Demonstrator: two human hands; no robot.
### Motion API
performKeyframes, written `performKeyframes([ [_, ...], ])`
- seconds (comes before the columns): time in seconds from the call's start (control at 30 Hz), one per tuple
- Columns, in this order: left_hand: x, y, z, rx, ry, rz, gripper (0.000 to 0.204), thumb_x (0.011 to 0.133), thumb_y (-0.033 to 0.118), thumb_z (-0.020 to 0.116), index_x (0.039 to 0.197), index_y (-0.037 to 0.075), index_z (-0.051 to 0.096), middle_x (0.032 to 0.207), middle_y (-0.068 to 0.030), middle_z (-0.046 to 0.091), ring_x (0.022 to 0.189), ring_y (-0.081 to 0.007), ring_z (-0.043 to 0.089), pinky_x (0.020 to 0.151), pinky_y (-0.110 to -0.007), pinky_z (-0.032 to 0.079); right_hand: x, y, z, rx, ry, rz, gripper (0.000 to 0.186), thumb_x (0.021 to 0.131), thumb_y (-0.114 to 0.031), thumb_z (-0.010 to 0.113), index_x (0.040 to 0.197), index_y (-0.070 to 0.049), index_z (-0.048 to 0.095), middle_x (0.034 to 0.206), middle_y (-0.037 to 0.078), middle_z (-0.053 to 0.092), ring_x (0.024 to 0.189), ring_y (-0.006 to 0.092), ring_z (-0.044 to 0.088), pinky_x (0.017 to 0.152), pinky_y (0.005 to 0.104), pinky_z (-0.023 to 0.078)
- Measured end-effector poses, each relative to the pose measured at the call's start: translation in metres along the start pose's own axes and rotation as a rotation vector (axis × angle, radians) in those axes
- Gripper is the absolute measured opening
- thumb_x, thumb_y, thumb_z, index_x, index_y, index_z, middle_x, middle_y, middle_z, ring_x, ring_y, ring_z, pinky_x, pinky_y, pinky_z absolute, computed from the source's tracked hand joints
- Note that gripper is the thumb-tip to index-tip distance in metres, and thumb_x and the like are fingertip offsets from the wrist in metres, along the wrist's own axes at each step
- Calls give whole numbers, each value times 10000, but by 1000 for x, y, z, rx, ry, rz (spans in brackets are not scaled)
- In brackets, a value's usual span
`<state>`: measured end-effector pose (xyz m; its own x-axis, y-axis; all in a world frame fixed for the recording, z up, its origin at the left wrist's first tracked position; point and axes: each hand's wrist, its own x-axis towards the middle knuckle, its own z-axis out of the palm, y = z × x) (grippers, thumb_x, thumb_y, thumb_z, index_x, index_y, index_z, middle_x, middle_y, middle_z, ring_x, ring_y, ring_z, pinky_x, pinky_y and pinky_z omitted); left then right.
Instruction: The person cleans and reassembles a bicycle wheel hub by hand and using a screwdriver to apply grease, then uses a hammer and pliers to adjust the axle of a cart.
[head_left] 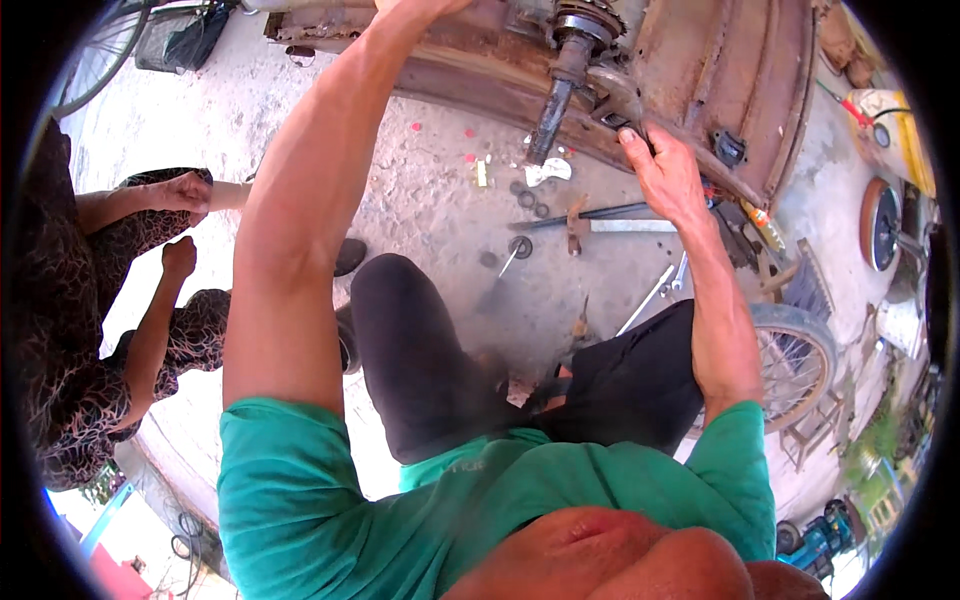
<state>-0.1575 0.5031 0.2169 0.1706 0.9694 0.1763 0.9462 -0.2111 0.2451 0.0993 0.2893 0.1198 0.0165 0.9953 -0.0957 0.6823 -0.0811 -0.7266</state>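
A large rusty metal frame with ribbed panels (490, 75) lies across the far side, in front of me. A greasy axle shaft (568, 75) with a toothed sprocket (590, 22) at its upper end rests over the frame's near edge. Next to the shaft is a flat round metal plate (615, 92). My right hand (665, 170) is closed at the frame's near edge, right of the shaft, its thumb by a small dark metal part (612, 120). My left hand (425, 5) reaches to the far side of the frame; the picture's upper edge cuts off its fingers.
On the concrete floor lie rubber rings (526, 198), a hammer (577, 225), a metal bar (632, 226) and wrenches (681, 272). A spoked wheel (790, 365) is at my right. Another person's hand (185, 192) shows at the left. A yellow container (905, 140) stands far right.
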Motion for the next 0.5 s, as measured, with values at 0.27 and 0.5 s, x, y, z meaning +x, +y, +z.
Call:
performKeyframes([
  [0.27, 2, -6, 12, 16, 54, 16, 476, 911, 480, 596, 1144, 90, 741, 1095, -219, 745, 1078, -392, 700, 962, -491, 531, 13, 3, -3, -108, 23, -175, 473, 1029, -462, 577, 950, 4, 586, 853, 252, 628, 788, 450, 590, 727, 470, 502],
  [0.5, 2, -5, 12, 15, 61, 15, 481, 912, 488, 598, 1152, 96, 742, 1100, -220, 744, 1077, -390, 701, 961, -482, 532, 12, 20, 25, 106, 26, -170, 477, 1032, -470, 565, 973, 3, 547, 854, 255, 573, 771, 424, 527, 747, 473, 493],
])
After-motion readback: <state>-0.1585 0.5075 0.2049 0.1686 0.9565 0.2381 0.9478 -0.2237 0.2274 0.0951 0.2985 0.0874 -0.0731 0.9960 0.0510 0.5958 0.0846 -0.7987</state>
